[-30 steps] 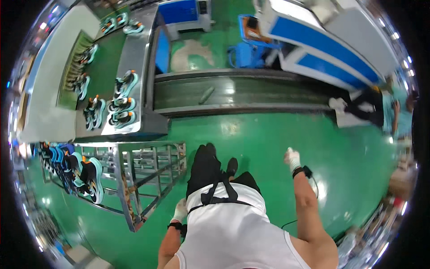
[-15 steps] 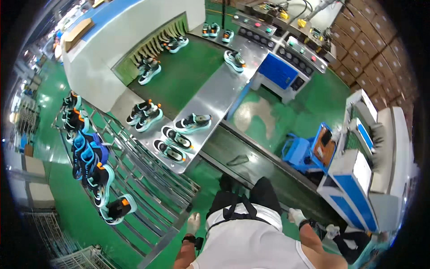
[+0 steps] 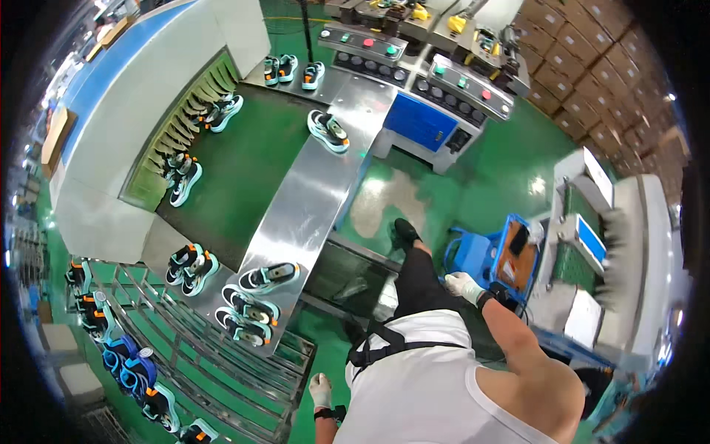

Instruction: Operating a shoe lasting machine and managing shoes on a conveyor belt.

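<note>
My left hand (image 3: 320, 390), in a pale glove, hangs low beside the metal rack with its fingers curled in; I see nothing in it. My right hand (image 3: 464, 287), in a white glove, is held out at my right with fingers bent and appears empty. It is nearest to a blue chair (image 3: 469, 257). On the near end of the steel table lie several black and mint sneakers (image 3: 270, 277). Another sneaker (image 3: 328, 132) rests farther along the steel table (image 3: 302, 196), well away from both hands.
A metal rack (image 3: 214, 355) bearing sneakers stands at left. Behind it, a machine with a green strip curtain (image 3: 177, 122) opens onto a green belt (image 3: 225, 159). A press with a blue door (image 3: 419, 122) stands ahead, a brush machine (image 3: 584, 244) at right, stacked cartons (image 3: 584, 74) behind.
My body has turned to the right and one foot has stepped over the low channel onto the floor beyond. My right arm has swung forward; the table and rack have shifted leftward in view.
</note>
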A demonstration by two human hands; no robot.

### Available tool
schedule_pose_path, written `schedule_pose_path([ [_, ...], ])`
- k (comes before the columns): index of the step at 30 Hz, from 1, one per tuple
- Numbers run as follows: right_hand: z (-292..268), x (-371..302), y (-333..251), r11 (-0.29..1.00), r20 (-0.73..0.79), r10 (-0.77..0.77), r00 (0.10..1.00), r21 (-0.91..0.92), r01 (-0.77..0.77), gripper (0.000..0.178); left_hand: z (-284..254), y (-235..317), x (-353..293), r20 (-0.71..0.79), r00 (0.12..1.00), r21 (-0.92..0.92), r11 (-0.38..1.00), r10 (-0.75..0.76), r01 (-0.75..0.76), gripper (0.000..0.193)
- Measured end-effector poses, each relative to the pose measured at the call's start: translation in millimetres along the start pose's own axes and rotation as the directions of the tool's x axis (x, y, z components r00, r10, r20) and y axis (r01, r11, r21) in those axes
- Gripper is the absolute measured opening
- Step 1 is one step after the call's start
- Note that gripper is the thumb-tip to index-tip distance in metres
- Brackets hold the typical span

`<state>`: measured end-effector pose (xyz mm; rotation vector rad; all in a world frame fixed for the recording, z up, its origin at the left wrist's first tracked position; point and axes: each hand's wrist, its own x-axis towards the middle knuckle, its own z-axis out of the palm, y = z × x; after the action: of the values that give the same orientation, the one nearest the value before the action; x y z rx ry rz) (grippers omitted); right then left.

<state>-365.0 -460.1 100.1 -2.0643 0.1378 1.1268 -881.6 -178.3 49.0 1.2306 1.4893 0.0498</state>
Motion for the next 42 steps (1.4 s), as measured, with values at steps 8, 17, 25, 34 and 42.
schedule_pose_path([
  [8, -81.5, 229.8, -38.3, 0.880, 0.010, 0.056, 0.998, 0.472, -0.054, 0.023, 124.6, 163.9, -26.4, -0.084, 0.993, 0.386, 0.921, 0.078, -0.040, 0.039],
  [17, -195.6, 259.1, -59.6, 0.684, 0.104, 0.094, 0.990, 0.716, -0.140, 0.026, 239.6, 409.9, 115.2, 0.240, 0.769, 0.553, 0.568, 0.592, -0.610, 0.039],
  [25, -250.3, 238.3, -110.8, 0.887, -0.015, 0.314, 0.949, 0.360, -0.288, 0.023, 347.1, 509.8, 160.6, 0.130, 0.866, 0.153, 0.853, 0.483, -0.499, 0.040],
  [34, -255.6, 217.5, -248.1, 0.867, -0.099, 0.253, 0.963, 0.464, -0.180, 0.018, 279.1, 522.3, 266.8, -0.089, 0.922, 0.197, 0.914, 0.376, -0.354, 0.023],
  [42, -297.2, 180.2, -286.1, 0.886, -0.027, 0.459, 0.888, -0.060, -0.459, 0.027, -4.3, 608.7, 501.5, -0.765, 0.437, 0.390, 0.880, 0.473, -0.270, 0.065],
])
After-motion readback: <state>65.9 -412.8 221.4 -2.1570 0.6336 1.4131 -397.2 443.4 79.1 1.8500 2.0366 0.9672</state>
